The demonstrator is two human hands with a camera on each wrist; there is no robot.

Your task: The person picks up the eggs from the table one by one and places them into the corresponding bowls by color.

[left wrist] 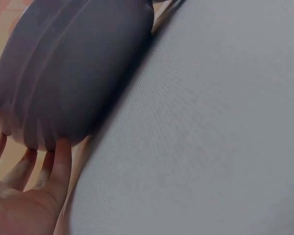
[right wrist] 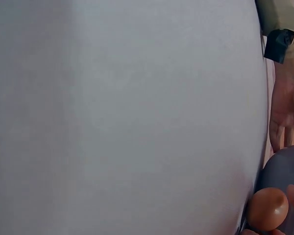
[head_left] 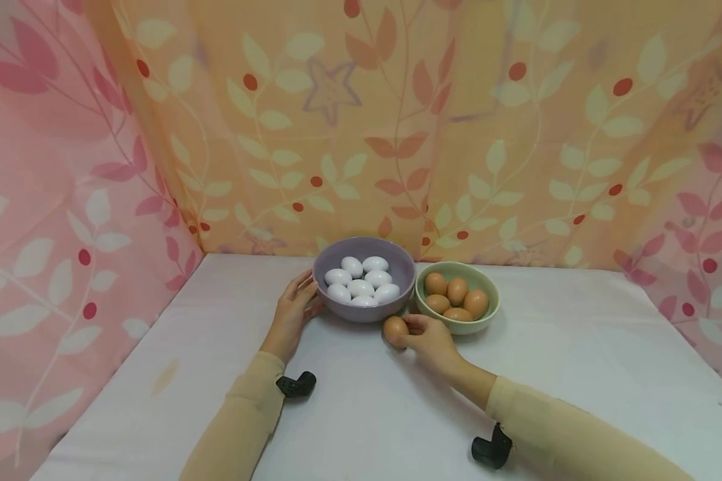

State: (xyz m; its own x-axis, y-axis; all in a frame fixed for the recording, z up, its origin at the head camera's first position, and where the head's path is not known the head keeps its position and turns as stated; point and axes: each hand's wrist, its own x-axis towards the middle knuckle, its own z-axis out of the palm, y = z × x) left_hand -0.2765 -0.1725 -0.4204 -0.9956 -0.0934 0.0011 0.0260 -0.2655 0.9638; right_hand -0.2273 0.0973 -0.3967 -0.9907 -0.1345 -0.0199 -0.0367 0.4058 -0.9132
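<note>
A purple bowl (head_left: pixel 364 315) holds several white eggs (head_left: pixel 360 288). The fingertips of my left hand (head_left: pixel 291 314) rest against its left side; the left wrist view shows the extended fingers (left wrist: pixel 62 161) touching the outside of the bowl (left wrist: pixel 83 73). In front of the bowls, my right hand (head_left: pixel 431 342) holds a brown egg (head_left: pixel 395 331) between thumb and fingers, low over the table or touching it, I cannot tell which. The right wrist view shows that egg (right wrist: pixel 268 209) close before the purple bowl. To the right, a light green bowl (head_left: pixel 462 327) contains several brown eggs (head_left: pixel 457 291).
The two bowls stand side by side near the back of a table covered in white cloth (head_left: pixel 361 414). Leaf-patterned curtains (head_left: pixel 349 133) hang behind and at both sides. Each sleeve has a black wrist device (head_left: pixel 492 449) on it.
</note>
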